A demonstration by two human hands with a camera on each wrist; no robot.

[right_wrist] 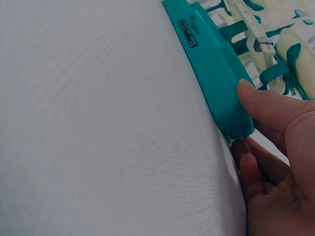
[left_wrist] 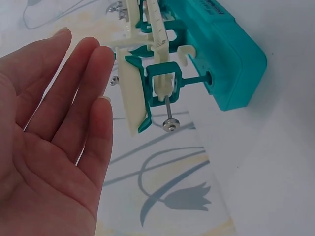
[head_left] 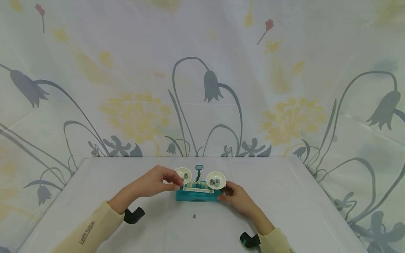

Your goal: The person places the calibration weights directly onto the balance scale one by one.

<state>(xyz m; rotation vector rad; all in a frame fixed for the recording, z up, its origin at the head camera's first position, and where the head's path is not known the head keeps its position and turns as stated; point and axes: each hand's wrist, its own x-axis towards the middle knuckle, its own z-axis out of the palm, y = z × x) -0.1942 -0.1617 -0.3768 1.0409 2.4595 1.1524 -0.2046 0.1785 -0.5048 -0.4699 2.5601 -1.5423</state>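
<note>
A teal toy balance scale (head_left: 181, 196) with two cream pans stands on the white table. Small metal weights (head_left: 185, 176) lie in its left pan (head_left: 179, 171); more weights (head_left: 217, 182) sit in the right pan (head_left: 223, 178). My left hand (head_left: 156, 181) is at the left pan's near edge, its fingers extended and lightly bent; in the left wrist view the fingertips are beside the pan's side, and I cannot tell if they touch it. My right hand (right_wrist: 280, 142) grips the right end of the scale's base, thumb on top and other fingers low at the end.
One small grey metal piece (head_left: 194, 216) lies on the table (head_left: 171, 232) in front of the scale. A flower-printed cloth (head_left: 142, 70) hangs behind the table. Black devices (head_left: 134, 215) are worn at both wrists.
</note>
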